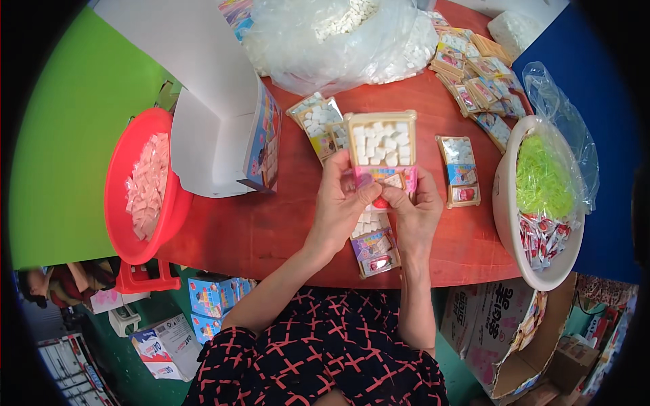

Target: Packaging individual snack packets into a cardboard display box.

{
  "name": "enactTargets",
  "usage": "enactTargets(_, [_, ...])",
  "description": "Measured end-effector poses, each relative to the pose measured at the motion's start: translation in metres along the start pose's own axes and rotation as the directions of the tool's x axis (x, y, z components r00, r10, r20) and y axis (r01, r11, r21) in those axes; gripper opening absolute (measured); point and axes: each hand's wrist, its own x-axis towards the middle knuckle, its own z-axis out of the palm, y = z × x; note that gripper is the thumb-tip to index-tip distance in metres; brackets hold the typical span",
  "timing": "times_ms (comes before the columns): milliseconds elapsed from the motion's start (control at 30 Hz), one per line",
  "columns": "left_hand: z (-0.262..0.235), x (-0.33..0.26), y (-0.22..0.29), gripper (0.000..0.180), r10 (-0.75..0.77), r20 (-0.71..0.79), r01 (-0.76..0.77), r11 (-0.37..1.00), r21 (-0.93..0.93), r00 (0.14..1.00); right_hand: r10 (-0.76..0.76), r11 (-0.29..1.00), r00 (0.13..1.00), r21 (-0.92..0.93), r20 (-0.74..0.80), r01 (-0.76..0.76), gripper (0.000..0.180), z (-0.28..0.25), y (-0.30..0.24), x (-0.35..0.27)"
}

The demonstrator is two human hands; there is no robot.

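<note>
over red table [271,223] both hands grip candy tray [381,139]

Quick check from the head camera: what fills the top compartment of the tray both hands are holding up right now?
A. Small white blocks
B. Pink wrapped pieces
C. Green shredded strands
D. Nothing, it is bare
A. The tray, held between the left hand and right hand, has its upper compartment packed with small white blocks; the green strands lie in the white basin and the pink pieces in the red basin.
</note>
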Motion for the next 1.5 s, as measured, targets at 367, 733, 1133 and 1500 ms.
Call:
enactTargets(367, [-0.008, 0.025, -0.019, 0.015, -0.236, -0.003, 0.232, 0.959, -0.164, 0.972, -0.129, 0.908, 0.988, -0.411, -0.083, 0.084, 0.034, -0.074, -0.033, -0.005])
enactTargets(733, [-0.021, 0.019, -0.026, 0.024, -0.325, 0.099, 0.340, 0.889, -0.306, 0.940, -0.028, 0.954, 0.959, -0.293, -0.281, -0.058, 0.021, -0.133, -0.008, -0.042])
enactTargets(1133, [-0.016, 0.021, -0.024, 0.020, -0.414, 0.008, 0.396, 0.865, -0.308, 0.910, 0.071, 0.882, 0.993, -0.459, -0.094, -0.106, 0.034, -0.082, -0.005, -0.057])
enactTargets(1500, [-0.034, 0.014, -0.011, 0.019, -0.183, -0.062, 0.171, 0.972, -0.159, 0.981, -0.073, 0.424, 0.951, -0.854, 0.299, 0.301, 0.060, -0.002, 0.031, -0.064])
